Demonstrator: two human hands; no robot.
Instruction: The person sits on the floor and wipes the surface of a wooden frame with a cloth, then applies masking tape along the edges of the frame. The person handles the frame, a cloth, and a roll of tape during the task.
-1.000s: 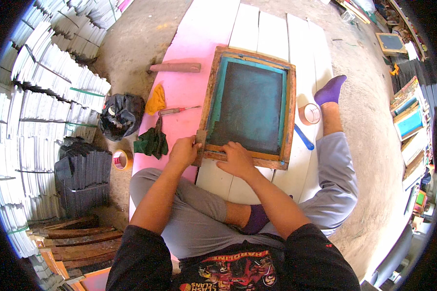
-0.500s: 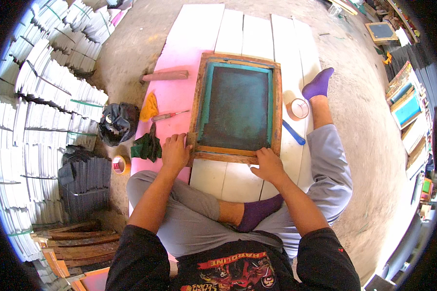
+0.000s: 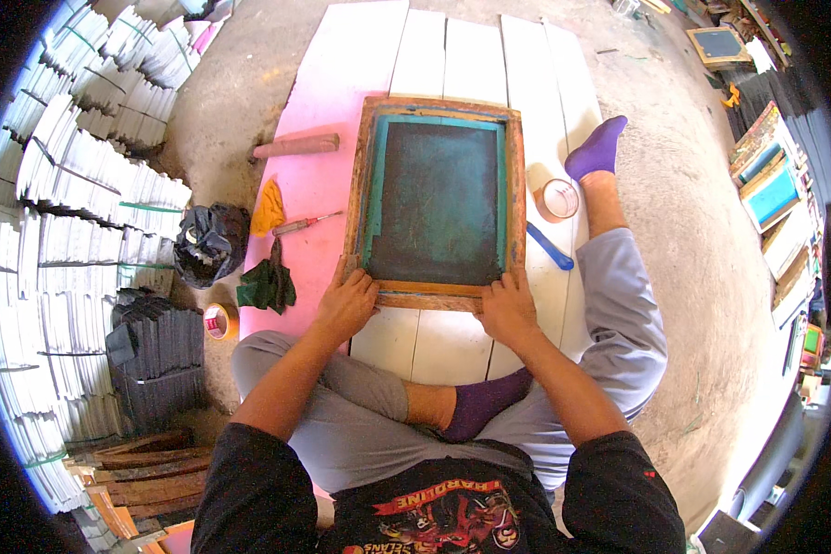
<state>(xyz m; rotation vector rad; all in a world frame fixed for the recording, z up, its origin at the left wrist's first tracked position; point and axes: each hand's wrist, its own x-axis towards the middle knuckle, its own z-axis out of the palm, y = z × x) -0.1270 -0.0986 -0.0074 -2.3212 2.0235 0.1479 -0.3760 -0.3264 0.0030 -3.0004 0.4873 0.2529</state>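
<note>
In front of me lies a wooden screen-printing frame with a dark, teal-edged mesh, on a low surface of white and pink boards. My left hand grips its near left corner, fingers curled over the wood. At the near right corner my right hand closes on the edge too, thumb toward the middle. Left of the frame are a screwdriver, a yellow cloth, a dark green cloth and a brownish rolled or handle-like piece.
Right of the frame lie a blue-handled tool and a tape roll, near my outstretched leg. A black plastic bag and another tape roll sit on the floor at left, beside tall bundled stacks.
My left hand has shifted from the frame's left side onto its near left corner. The right hand's fingers have closed further over the near right corner. The whole view has slid slightly.
</note>
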